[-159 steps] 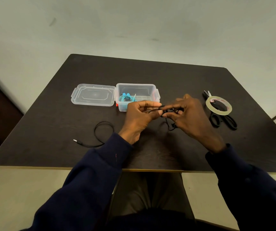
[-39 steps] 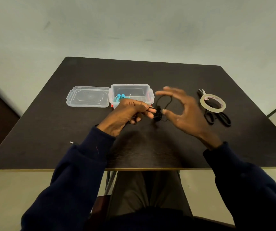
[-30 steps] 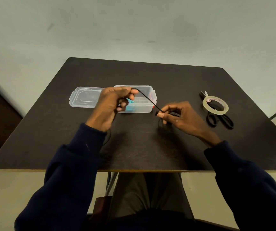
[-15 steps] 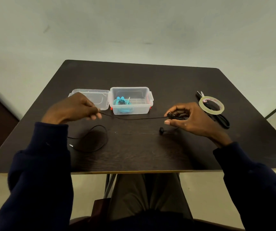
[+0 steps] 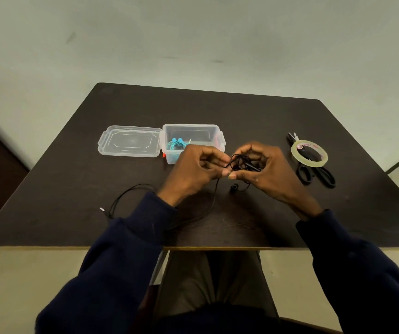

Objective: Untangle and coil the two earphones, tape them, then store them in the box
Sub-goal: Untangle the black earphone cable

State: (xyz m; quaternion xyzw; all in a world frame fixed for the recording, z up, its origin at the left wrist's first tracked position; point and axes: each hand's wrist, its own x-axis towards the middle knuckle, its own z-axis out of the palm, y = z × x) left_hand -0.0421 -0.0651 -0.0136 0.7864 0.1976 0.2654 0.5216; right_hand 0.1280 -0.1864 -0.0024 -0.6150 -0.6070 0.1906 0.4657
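Note:
A black earphone (image 5: 241,163) is bunched into small loops between my two hands above the table's middle. My right hand (image 5: 265,169) holds the coiled part with curled fingers. My left hand (image 5: 193,168) pinches the cable just beside it. The loose cable trails down and left under my left sleeve to a loop and plug (image 5: 102,209) on the table. One earbud (image 5: 234,188) dangles below my right hand. A coiled blue earphone (image 5: 176,143) lies in the open clear box (image 5: 214,131).
The box's clear lid (image 5: 129,141) lies flat to its left. A roll of clear tape (image 5: 309,153) rests on black scissors (image 5: 314,172) at the right. The dark table (image 5: 217,109) ends near my sleeves.
My left hand, stretched out left with the cable pulled taut half a second ago, has come back to the right hand. The cable now hangs slack and another loop sits at my right hand.

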